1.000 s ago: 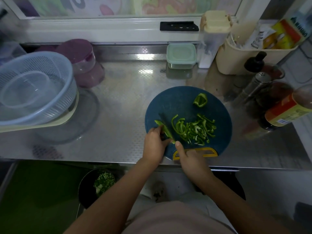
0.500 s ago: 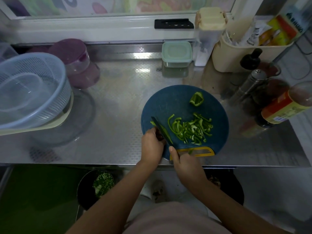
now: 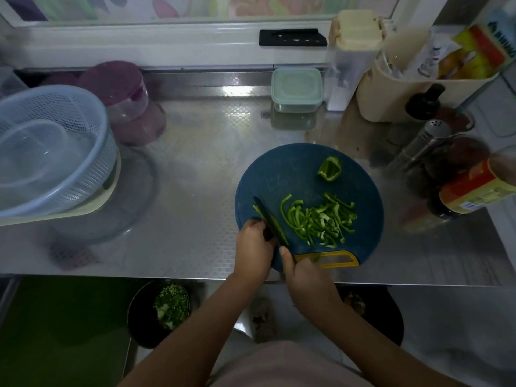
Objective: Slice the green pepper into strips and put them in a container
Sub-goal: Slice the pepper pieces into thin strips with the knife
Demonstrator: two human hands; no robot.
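- Left hand [image 3: 255, 243]: fingers curled close together, tips down on a pepper piece [image 3: 256, 209] at the lower-left edge of the cutting board [image 3: 293, 174]. Most of the piece is hidden under the fingers.
- Right hand [image 3: 304, 277]: closed round the handle of the knife [image 3: 269, 217], with one finger laid forward toward the blade. The handle itself is hidden.
- Knife: dark blade runs diagonally toward the upper left, directly beside the left fingertips, over the pepper piece.
- Cut strips [image 3: 321, 219]: a loose heap on the board, right of the blade, at frame centre-right.
- Uncut pepper chunk [image 3: 330, 169]: lies apart from the heap, on the board's upper right.
- Cutting board: round, blue, with a yellow grip slot at its lower edge; sits on the steel counter [image 3: 195, 163].
- Colander [image 3: 83, 129]: pale, at frame left, with a clear bowl [image 3: 36, 155] inside.
- Lidded green tub [image 3: 296, 89]: upper centre, against the back wall.
- Dark bowl [image 3: 139, 317]: lower left, below the counter edge, holding chopped greens.
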